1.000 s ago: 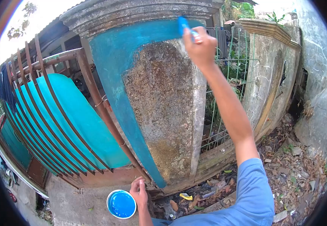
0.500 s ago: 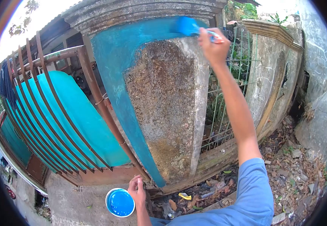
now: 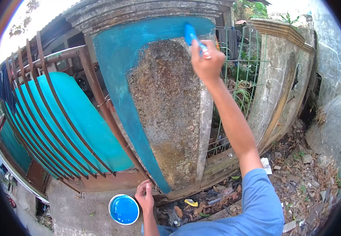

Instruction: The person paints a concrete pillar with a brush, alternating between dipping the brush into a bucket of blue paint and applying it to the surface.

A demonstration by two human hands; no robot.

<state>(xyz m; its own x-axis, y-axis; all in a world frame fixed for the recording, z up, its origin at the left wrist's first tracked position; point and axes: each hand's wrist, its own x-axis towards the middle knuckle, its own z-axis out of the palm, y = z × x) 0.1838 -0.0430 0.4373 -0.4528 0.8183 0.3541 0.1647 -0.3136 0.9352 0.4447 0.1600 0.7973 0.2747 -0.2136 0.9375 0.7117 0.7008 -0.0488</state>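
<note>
1. Outdoors, daylight. Old concrete pillar [image 3: 166,110], rough brown face, with a blue painted band along its top and down its left edge.
2. L of the pillar: rusty bar gate [image 3: 60,114] with a teal sheet behind the bars.
3. R of the pillar: green wire fence [image 3: 237,78] with plants behind, then a grey wall [image 3: 284,70] with a moulded cap.
4. Ground [image 3: 308,173] at lower R is dirt with dry leaves and litter.
5. Right hand [image 3: 206,61] is raised on an outstretched arm, fingers clamped round the handle of a brush [image 3: 190,33].
6. Brush is blue with paint, bristles up, touching the painted band near the pillar's top R corner.
7. Left hand [image 3: 145,196] is low, near the pillar foot, fingers curled at the R rim of a bowl [image 3: 124,209]; looks gripped.
8. Bowl is white-rimmed, blue paint inside, roughly level, above the concrete in front of the gate base.
9. Hands are well apart: one at the pillar top, one at the bottom.
10. Blue sleeve [image 3: 257,204] on the right upper arm, at the bottom edge of view.
</note>
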